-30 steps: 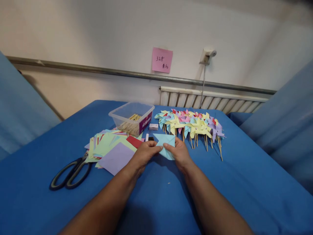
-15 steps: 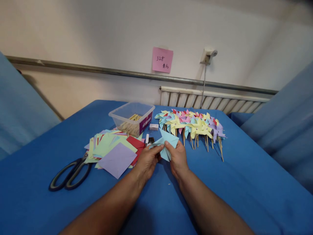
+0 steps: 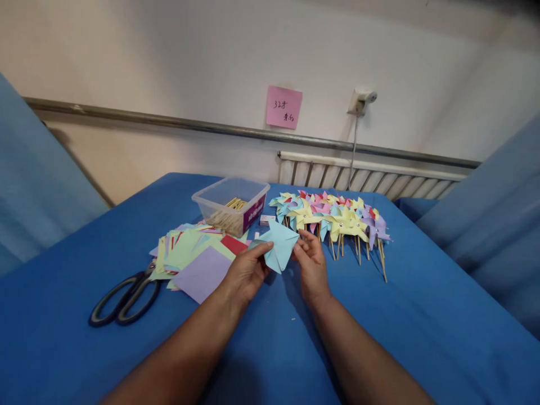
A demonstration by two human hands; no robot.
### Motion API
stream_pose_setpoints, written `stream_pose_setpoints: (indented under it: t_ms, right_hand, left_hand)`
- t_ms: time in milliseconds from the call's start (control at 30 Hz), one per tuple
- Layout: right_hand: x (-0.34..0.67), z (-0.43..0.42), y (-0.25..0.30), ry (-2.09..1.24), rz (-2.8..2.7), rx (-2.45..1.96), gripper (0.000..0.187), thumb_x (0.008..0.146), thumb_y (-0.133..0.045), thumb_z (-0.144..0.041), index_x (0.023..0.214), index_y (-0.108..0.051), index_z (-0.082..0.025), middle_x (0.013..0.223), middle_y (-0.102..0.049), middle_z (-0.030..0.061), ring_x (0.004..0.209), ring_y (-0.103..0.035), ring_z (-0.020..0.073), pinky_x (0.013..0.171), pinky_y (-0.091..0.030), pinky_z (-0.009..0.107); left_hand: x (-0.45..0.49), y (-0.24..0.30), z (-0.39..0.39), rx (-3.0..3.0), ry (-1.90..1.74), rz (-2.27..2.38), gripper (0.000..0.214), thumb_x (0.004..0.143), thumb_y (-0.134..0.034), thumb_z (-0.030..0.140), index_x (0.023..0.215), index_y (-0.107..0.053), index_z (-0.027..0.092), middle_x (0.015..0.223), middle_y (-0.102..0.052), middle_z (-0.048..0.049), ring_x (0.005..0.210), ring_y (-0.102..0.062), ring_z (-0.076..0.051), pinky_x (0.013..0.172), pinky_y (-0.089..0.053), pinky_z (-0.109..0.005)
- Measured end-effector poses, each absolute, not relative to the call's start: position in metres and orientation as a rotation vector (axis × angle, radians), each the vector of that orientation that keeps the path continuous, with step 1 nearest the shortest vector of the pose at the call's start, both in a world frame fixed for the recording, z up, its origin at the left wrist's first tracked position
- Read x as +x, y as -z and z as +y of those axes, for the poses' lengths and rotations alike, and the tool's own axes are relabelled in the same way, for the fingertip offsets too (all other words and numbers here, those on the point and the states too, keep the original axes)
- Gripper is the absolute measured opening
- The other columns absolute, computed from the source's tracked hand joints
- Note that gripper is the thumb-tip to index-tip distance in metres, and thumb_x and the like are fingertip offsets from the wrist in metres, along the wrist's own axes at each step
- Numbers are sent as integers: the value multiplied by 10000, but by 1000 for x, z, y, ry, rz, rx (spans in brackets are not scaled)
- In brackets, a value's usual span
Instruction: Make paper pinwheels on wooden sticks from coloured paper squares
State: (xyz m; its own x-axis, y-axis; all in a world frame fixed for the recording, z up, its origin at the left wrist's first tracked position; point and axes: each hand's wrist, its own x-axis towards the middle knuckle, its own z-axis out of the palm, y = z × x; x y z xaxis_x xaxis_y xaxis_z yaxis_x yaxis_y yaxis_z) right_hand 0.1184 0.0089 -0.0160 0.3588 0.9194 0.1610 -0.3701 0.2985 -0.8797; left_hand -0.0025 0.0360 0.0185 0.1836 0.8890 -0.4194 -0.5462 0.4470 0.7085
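Note:
Between my hands, above the blue table, is a light blue paper pinwheel (image 3: 279,247) with several blades folded toward its middle and no stick visible on it. My left hand (image 3: 250,271) pinches its left side, thumb on top and fingers underneath. At the right tip, my right hand (image 3: 312,267) holds the paper's edge between thumb and fingertips. Left of my hands lies a pile of coloured paper squares (image 3: 181,250), a purple square (image 3: 206,274) at its front. Black-handled scissors (image 3: 126,298) rest beside the pile, their blades partly under the paper.
A clear plastic box (image 3: 230,194) of wooden sticks (image 3: 230,216) stands behind the paper, a small carton (image 3: 267,220) to its right. Finished pinwheels (image 3: 333,219) on sticks lie grouped at the back right. Curtains (image 3: 485,225) hang on both sides; a radiator (image 3: 371,177) is behind.
My right thumb has left the pinwheel's middle, and the right hand has shifted to the right tip. The pinwheel has turned and moved slightly left, with my left hand still on it.

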Motion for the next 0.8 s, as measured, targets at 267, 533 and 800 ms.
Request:
stream_pose_setpoints:
  t_ms: [267, 533, 800]
  right_hand:
    - [120, 2, 11, -565, -1269, -1044, 310, 733, -592, -139, 1014, -630, -266, 1180, -489, 61, 1104, -497, 213, 868, -443, 350]
    - [121, 0, 6, -392, -1438, -1045, 116, 738, -665, -164, 810, -680, -253, 1172, -510, 52, 1151, -474, 225, 1000, -362, 404]
    - [121, -1, 3, -461, -1388, -1012, 45, 800, -628, -201, 812, -670, -214, 923, -609, 42, 924, -580, 180, 863, -443, 336]
  left_hand:
    - [-9, -30, 41, 278, -1036, 876, 224, 689, -657, 70, 901, -648, 143, 728, -712, -21, 577, -648, -137, 578, -534, -231]
    - [-10, -27, 42, 293, -1011, 868, 210, 681, -657, 67, 876, -643, 143, 699, -695, -16, 538, -624, -129, 521, -518, -224]
    - [-8, -21, 40, 384, -1045, 889, 173, 663, -685, 66, 814, -630, 130, 692, -681, -15, 554, -624, -131, 526, -510, -230]
